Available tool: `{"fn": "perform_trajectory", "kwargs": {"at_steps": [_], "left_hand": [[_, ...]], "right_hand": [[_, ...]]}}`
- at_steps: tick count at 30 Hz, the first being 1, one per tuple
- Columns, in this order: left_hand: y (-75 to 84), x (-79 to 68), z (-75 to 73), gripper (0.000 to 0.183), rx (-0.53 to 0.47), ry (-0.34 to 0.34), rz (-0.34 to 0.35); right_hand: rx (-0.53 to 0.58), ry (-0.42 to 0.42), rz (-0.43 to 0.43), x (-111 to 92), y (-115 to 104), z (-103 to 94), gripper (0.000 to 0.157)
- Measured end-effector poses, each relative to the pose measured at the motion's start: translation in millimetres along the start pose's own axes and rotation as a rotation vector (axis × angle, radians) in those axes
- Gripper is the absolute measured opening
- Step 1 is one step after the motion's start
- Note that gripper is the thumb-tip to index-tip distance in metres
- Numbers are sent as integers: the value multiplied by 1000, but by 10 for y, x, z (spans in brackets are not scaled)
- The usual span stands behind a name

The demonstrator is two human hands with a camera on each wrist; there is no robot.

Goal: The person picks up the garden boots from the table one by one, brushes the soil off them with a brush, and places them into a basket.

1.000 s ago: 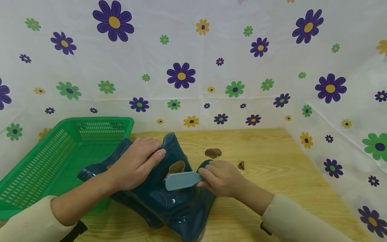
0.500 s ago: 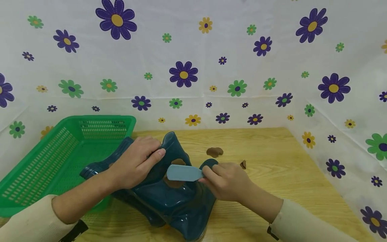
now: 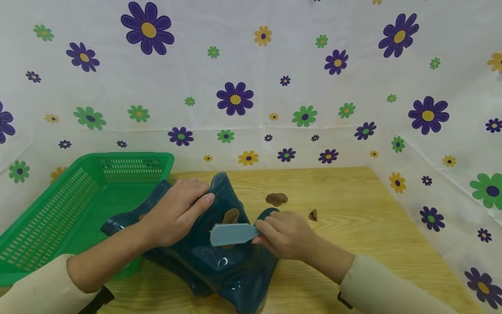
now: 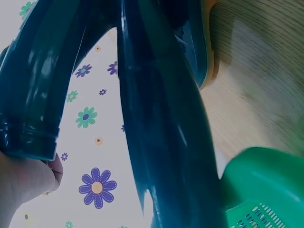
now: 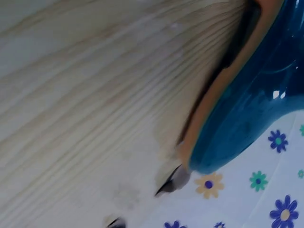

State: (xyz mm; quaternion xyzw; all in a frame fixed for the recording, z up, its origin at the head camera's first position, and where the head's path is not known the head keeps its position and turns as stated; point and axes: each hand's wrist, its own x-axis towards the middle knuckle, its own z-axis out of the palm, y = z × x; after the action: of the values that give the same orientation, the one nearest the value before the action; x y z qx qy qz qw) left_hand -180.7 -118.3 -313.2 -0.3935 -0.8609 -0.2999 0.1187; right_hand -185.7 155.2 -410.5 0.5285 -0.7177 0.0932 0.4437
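Note:
A pair of glossy dark teal rubber boots lies on the wooden table, one partly over the other. My left hand grips the rim of a boot shaft; the left wrist view shows the hand curled at that boot's opening. With curled fingers my right hand holds a brush by its handle. The brush's light blue back faces up, its pale bristles against the boot. A brown mud-like patch sticks out beside the brush. In the right wrist view a boot toe with an orange-brown sole shows.
A green perforated plastic basket stands at the left, behind the left forearm. Brown pieces lie on the table beyond the right hand, with a smaller brown fragment nearby. White flowered cloth hangs behind and at the right.
The brush in my right hand moves away across the brown patch, then back nearer and slightly left. My left hand keeps its grip; the boots stay almost in place.

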Motion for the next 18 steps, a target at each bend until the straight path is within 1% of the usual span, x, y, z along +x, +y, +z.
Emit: {"fn": "perform_trajectory", "kwargs": {"at_steps": [5, 8, 11, 15, 18], "left_hand": [[-1, -15, 7, 33, 7, 10, 5], [-15, -29, 11, 33, 10, 11, -2], [-32, -45, 12, 33, 17, 11, -9], [-54, -56, 10, 33, 19, 15, -7], [-63, -57, 7, 33, 18, 10, -12]], "right_hand": [[-22, -24, 24, 194, -87, 78, 42], [-46, -31, 38, 213, -99, 53, 43], [-67, -41, 37, 132, -60, -19, 42], [-75, -76, 48, -76, 41, -140, 42], [-60, -101, 62, -210, 93, -181, 43]]}}
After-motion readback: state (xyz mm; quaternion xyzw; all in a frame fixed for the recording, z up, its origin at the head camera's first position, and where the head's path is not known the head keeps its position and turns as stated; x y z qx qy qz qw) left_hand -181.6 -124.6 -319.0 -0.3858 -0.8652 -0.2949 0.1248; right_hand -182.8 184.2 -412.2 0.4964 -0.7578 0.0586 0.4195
